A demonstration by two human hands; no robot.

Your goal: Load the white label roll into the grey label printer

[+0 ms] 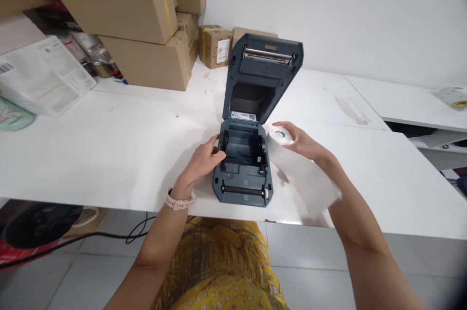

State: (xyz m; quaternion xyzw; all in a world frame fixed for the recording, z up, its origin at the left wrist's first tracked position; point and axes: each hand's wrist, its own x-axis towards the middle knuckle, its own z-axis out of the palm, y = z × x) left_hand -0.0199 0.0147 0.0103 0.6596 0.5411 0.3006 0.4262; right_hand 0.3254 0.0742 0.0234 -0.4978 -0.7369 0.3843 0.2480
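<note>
A dark grey label printer [243,170] stands on the white table with its lid [255,83] tipped up and back. Its roll bay shows two black roll holders and nothing between them; a black roller [242,190] runs across the front. My left hand [205,156] grips the printer's left edge, thumb over the rim, the other fingers partly hidden along the outside. To the right of the printer, my right hand [301,140] has its fingers wrapped round a white label roll [280,135] with a teal-edged core. A loose strip of label paper [306,181] trails from it towards the table's front edge.
Cardboard boxes [146,57] are stacked at the back left, and a small taped box [215,46] stands behind the printer. A white printed package [47,76] lies far left. Shelves [430,140] are set into the right side. Black cables [138,232] hang below the front edge.
</note>
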